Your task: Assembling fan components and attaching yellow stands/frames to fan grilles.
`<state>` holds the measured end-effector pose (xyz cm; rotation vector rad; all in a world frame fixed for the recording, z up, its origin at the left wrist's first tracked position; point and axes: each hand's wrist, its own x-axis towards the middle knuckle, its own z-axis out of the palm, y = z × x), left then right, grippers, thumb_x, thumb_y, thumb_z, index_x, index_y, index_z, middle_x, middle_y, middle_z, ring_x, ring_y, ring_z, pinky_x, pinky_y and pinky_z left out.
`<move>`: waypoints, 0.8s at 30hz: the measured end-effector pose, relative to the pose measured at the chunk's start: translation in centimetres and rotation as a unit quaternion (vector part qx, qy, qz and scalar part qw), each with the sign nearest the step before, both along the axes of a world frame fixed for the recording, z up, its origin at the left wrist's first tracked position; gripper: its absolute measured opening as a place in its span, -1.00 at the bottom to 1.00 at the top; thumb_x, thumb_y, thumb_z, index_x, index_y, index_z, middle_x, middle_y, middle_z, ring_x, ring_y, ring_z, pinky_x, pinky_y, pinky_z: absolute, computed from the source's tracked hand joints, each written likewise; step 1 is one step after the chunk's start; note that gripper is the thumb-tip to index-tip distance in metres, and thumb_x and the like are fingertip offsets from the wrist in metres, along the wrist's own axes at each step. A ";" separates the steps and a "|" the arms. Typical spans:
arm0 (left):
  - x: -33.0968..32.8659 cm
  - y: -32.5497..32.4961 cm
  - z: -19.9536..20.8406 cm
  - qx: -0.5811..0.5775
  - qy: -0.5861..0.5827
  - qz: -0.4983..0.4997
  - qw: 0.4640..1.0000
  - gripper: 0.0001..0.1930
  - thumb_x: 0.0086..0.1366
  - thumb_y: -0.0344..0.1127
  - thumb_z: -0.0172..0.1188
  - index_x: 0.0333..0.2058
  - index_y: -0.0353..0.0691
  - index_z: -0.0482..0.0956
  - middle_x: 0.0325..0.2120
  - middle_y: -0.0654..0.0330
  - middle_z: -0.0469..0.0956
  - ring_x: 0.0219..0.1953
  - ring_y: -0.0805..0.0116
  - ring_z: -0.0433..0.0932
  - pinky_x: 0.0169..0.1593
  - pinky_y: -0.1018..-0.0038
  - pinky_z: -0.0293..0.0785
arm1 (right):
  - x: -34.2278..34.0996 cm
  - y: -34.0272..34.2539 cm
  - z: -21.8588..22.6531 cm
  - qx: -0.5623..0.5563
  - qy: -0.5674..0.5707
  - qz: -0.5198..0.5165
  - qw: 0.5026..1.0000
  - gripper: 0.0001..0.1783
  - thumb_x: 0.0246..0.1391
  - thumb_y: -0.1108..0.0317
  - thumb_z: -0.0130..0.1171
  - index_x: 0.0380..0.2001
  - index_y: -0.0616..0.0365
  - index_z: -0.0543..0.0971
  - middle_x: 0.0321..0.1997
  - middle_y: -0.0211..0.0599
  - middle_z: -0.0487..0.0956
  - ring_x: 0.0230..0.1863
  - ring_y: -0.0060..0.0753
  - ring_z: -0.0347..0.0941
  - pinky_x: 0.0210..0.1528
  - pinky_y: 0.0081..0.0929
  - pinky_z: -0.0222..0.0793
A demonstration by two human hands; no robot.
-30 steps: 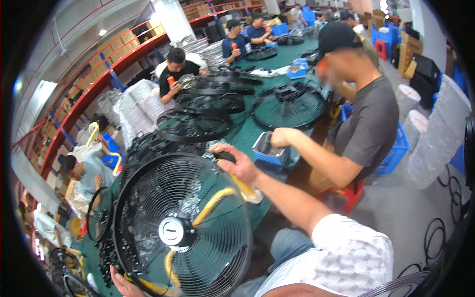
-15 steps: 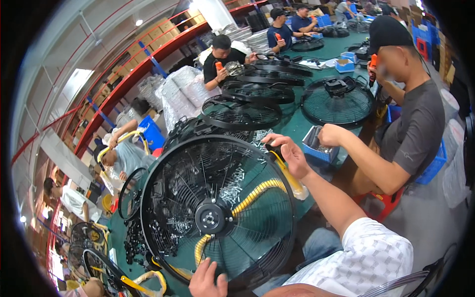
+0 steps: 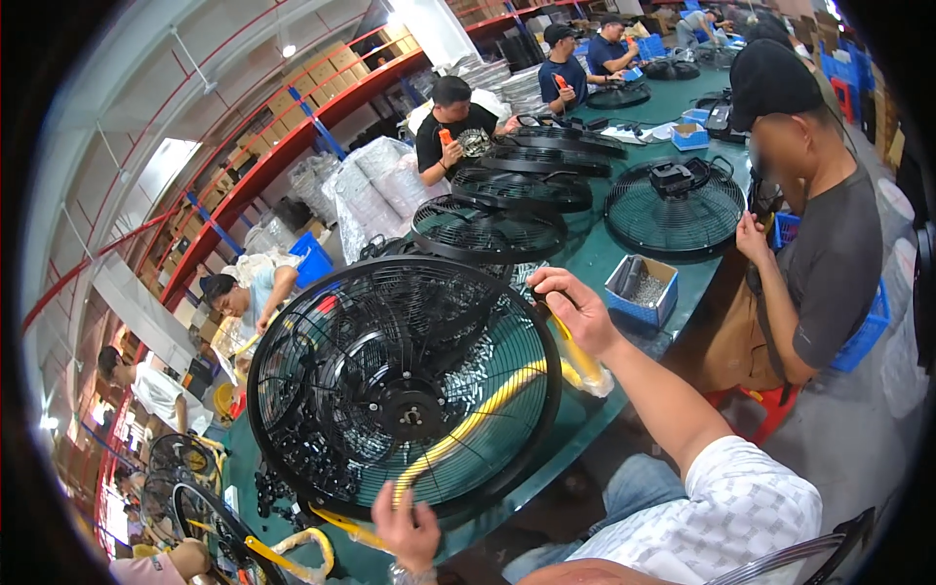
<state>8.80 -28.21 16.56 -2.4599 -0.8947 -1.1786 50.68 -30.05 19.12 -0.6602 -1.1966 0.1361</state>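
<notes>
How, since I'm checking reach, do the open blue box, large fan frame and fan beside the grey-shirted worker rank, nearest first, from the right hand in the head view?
1. Large fan frame, left of the right hand
2. Open blue box, just right
3. Fan beside the grey-shirted worker, beyond the box

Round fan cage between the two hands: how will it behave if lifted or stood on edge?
Fan cage is probably fairly stiff: wire rings inside a continuous black rim. Likely centre-weighted, since a bulky hub sits mid-cage. On edge it could roll, the rim being circular.
</notes>
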 end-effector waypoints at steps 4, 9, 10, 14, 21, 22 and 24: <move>-6.6 1.9 7.2 0.122 -0.144 0.140 0.972 -0.79 0.33 -0.52 -0.10 -0.20 -0.54 0.48 -0.19 -0.12 0.54 -0.10 -0.08 0.51 -0.01 0.17 0.44 | 0.0 0.2 -0.4 -0.008 0.020 0.002 1.000 -0.85 0.24 0.48 0.00 -0.15 0.22 0.50 0.04 -0.27 0.49 0.11 -0.40 0.36 0.21 -0.48 0.19; -11.5 10.0 9.9 -0.247 -0.120 0.232 0.933 -0.65 0.46 -0.24 -0.11 -0.14 -0.45 0.50 -0.32 -0.06 0.55 -0.32 0.16 0.48 -0.23 0.31 0.40 | -0.2 0.5 -0.8 0.003 0.034 0.040 0.999 -0.83 0.26 0.51 -0.04 -0.13 0.25 0.49 0.08 -0.26 0.48 0.17 -0.39 0.34 0.24 -0.49 0.18; -11.7 10.8 9.3 -0.226 -0.071 0.221 0.946 -0.59 0.46 -0.19 -0.14 -0.28 -0.49 0.51 -0.50 0.02 0.52 -0.48 0.28 0.40 -0.37 0.32 0.34 | -0.2 0.5 -0.9 0.005 0.036 0.035 0.999 -0.82 0.26 0.52 -0.04 -0.12 0.24 0.49 0.09 -0.26 0.48 0.18 -0.39 0.34 0.24 -0.49 0.17; -12.5 11.4 8.6 -0.369 -0.226 0.128 0.892 -0.47 0.46 -0.09 -0.15 -0.51 -0.47 0.49 -0.73 0.17 0.36 -0.63 0.40 0.25 -0.49 0.34 0.22 | -0.3 0.3 -0.7 -0.008 0.026 0.019 0.999 -0.80 0.26 0.53 -0.08 -0.10 0.26 0.48 0.12 -0.25 0.46 0.21 -0.38 0.30 0.28 -0.46 0.11; -10.2 9.2 6.5 -0.149 -0.279 0.134 0.939 -0.57 0.46 -0.17 -0.10 -0.46 -0.41 0.50 -0.61 0.13 0.49 -0.57 0.40 0.33 -0.46 0.38 0.27 | -0.2 0.6 -0.7 0.004 0.011 0.039 0.999 -0.79 0.30 0.45 -0.08 -0.07 0.23 0.47 0.15 -0.17 0.43 0.21 -0.30 0.30 0.32 -0.36 0.09; -9.2 8.7 5.2 -0.075 -0.358 0.089 0.926 -0.62 0.46 -0.20 -0.11 -0.31 -0.41 0.56 -0.44 0.15 0.57 -0.41 0.39 0.47 -0.28 0.46 0.40 | -0.2 0.6 -0.9 0.003 0.006 0.053 0.999 -0.79 0.30 0.45 -0.08 -0.07 0.23 0.47 0.15 -0.17 0.43 0.21 -0.30 0.30 0.32 -0.36 0.09; -8.7 8.4 4.2 -0.055 -0.391 0.083 0.915 -0.64 0.46 -0.24 -0.12 -0.21 -0.42 0.56 -0.34 0.15 0.59 -0.26 0.36 0.53 -0.12 0.49 0.43 | -0.4 0.7 -1.0 0.002 0.030 0.038 0.999 -0.78 0.30 0.42 -0.07 -0.06 0.23 0.47 0.15 -0.17 0.43 0.21 -0.29 0.30 0.31 -0.37 0.09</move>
